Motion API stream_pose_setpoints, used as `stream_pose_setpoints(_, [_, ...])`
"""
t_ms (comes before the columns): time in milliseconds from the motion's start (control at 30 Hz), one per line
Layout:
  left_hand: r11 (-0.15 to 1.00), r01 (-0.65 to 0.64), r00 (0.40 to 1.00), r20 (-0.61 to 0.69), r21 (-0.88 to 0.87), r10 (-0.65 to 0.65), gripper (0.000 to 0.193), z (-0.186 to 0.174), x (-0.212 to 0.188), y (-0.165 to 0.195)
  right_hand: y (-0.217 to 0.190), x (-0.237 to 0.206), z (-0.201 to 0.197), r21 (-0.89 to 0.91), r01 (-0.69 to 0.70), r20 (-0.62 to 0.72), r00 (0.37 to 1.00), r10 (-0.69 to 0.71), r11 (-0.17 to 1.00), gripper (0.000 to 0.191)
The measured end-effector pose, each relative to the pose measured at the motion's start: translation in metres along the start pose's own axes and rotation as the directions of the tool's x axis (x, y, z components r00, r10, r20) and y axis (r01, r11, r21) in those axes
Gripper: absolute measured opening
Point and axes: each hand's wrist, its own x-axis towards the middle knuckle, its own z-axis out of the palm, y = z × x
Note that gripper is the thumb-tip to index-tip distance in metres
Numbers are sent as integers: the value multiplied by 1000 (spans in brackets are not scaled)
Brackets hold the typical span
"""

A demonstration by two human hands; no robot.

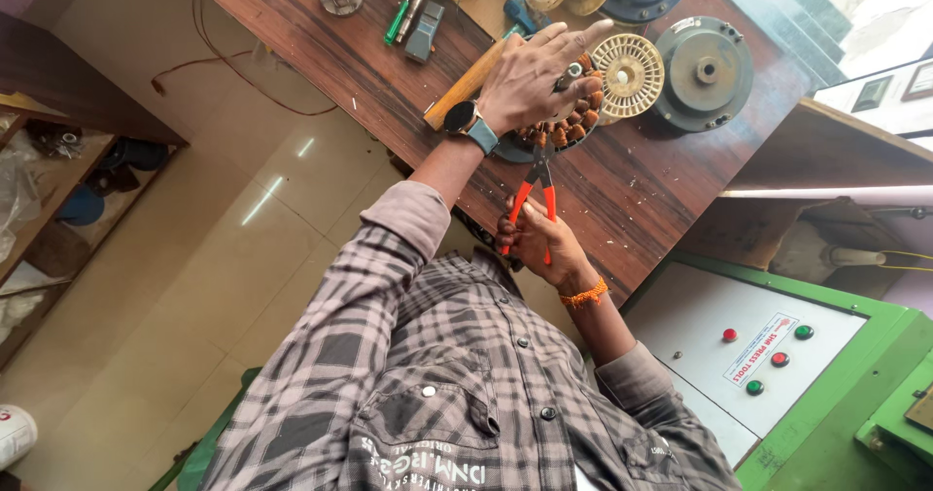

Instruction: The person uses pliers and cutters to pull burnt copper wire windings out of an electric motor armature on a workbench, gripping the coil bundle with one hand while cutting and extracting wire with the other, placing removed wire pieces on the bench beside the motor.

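Note:
My left hand (pixel 533 78), with a wristwatch on it, lies flat with spread fingers on a round motor stator (pixel 575 123) wound with copper coils, on the dark wooden bench (pixel 641 190). My right hand (pixel 540 246), an orange thread around its wrist, grips orange-handled pliers (pixel 536 185). The pliers' jaws point at the near edge of the stator, just below my left wrist. Much of the stator is hidden under my left hand.
A cream slotted plastic disc (pixel 630 73) and a grey metal motor cover (pixel 705 68) lie right of the stator. A wooden-handled hammer (pixel 465 90), a green screwdriver (pixel 397 20) and other tools lie to the left. A green machine's panel with buttons (pixel 768 355) stands at right.

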Motion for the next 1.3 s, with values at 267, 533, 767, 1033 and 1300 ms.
stream_pose_setpoints(267, [1000, 3, 1000, -30, -4, -4, 78, -4, 0, 1, -33, -1, 18, -354, -139, -141, 986, 94, 925, 62])
stream_pose_setpoints(533, [998, 29, 999, 17, -49, -28, 53, -1, -2, 0, -41, -1, 6, -207, -64, 84, 993, 83, 976, 64])
stream_pose_setpoints(767, [1000, -3, 1000, -21, -22, 2, 54, -6, 0, 3, -57, 2, 1, -329, -105, -14, 994, 106, 939, 58])
stream_pose_setpoints(1033, [1000, -15, 1000, -10, -22, 15, 51, -5, -1, 2, -22, 9, -5, 76, -74, 92, 993, 67, 994, 29])
stream_pose_setpoints(1300, [1000, -20, 1000, -25, -21, 19, 50, -4, 0, 2, -17, 23, -2, 30, -8, -74, 997, 11, 1000, 31])
